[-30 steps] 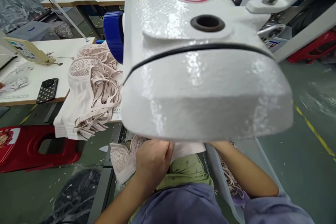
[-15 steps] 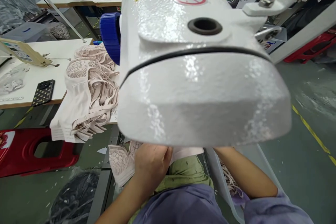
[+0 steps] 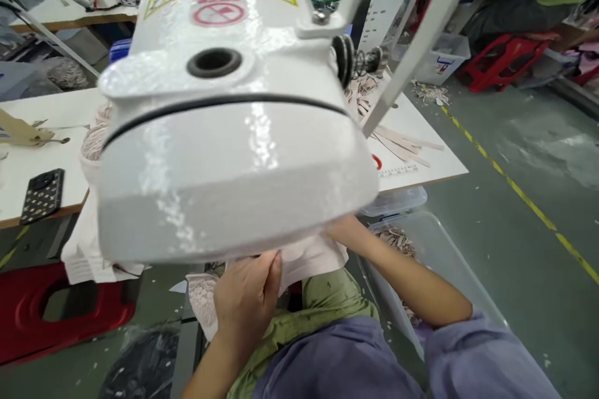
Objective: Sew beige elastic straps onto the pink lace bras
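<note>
A large white sewing machine head [image 3: 234, 181] fills the middle of the view and hides whatever lies beneath it. Below its front edge, my left hand [image 3: 246, 290] is closed, thumb pressed to the fingers, on a pale pink bra [image 3: 313, 259]. A lace cup of that bra hangs to the left of my wrist. My right hand [image 3: 339, 229] reaches under the machine head at the bra's right end; its fingers are hidden. More pale bras [image 3: 91, 224] hang over the table edge on the left, partly covered by the machine.
A clear plastic bin [image 3: 440, 255] with fabric scraps stands below my right forearm. Fabric strips [image 3: 402, 143] lie on the white table [image 3: 435, 168]. On the left are a patterned phone [image 3: 43, 195] and a red stool [image 3: 28, 318]. A slanted white bar [image 3: 421, 43] rises at right.
My view has swung right, so the machine head sits further left and the right side of the table shows. My right forearm now reaches further forward under the machine. My left hand keeps its grip.
</note>
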Available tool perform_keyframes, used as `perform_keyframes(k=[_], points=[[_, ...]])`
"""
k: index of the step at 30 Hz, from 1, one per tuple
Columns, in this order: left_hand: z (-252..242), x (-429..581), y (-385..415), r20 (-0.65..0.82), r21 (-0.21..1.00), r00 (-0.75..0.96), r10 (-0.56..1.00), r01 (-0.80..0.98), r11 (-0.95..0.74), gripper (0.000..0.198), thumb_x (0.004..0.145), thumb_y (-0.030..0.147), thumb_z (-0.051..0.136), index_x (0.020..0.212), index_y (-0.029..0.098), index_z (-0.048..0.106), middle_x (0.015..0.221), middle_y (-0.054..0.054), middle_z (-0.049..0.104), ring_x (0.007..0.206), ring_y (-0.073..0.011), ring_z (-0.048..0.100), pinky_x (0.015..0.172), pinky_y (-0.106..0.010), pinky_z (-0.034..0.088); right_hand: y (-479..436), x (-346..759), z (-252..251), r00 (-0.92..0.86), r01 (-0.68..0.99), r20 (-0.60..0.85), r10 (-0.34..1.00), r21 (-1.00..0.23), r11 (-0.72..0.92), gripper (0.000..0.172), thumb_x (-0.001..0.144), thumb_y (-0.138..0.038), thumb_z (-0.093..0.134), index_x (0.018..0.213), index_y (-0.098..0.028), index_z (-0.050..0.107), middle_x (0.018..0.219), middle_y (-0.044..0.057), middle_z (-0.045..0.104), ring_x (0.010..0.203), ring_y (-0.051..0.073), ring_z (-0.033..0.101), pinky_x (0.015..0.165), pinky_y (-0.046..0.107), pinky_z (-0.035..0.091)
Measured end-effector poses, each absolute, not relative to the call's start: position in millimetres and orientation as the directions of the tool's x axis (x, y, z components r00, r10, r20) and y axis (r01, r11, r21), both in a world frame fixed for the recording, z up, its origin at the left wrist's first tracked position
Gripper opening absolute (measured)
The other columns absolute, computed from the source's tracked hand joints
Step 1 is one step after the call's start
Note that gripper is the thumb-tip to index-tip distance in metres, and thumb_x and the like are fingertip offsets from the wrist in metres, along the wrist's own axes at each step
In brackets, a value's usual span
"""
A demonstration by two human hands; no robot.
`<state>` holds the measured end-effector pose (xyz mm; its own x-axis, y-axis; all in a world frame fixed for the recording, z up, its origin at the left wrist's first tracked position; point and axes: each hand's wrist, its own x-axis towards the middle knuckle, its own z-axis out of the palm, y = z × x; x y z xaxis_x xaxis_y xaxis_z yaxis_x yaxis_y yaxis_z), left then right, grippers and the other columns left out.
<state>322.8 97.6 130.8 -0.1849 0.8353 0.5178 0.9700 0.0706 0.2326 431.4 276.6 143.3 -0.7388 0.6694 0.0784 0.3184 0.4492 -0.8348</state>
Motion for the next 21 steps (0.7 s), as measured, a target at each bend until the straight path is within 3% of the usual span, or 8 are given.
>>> perform_keyframes(k=[9,21], points=[[131.4,317.9,93.5,0.527,0.248,-0.199,0.826,0.966,0.074,0.026,0.099,0.025,0.049,0.102,0.015,0.073,0.064,-0.001,0.071,0.053,-0.0131,0.064,0.057,-0.024,0.044,271.0,433.4,143.3,-0.704,0.267,0.092,0.704,-0.884,0.383,0.012,0.090,-0.033,0.058,0.092,-0.024,0.065,0.069,-0.001,0.063,0.067,0.018,0.058,0.070,0.032,0.047],[132.6,319.6,101.3,0.492,0.275,-0.188,0.850,0.960,0.053,0.028,0.101,0.029,0.049,0.106,0.017,0.073,0.078,-0.004,0.077,0.060,-0.0139,0.067,0.060,-0.023,0.045,275.1,438.6,148.5,-0.693,0.287,0.064,0.718,-0.889,0.356,0.015,0.087,-0.034,0.060,0.082,-0.020,0.063,0.060,-0.006,0.052,0.059,0.011,0.047,0.056,0.024,0.030]])
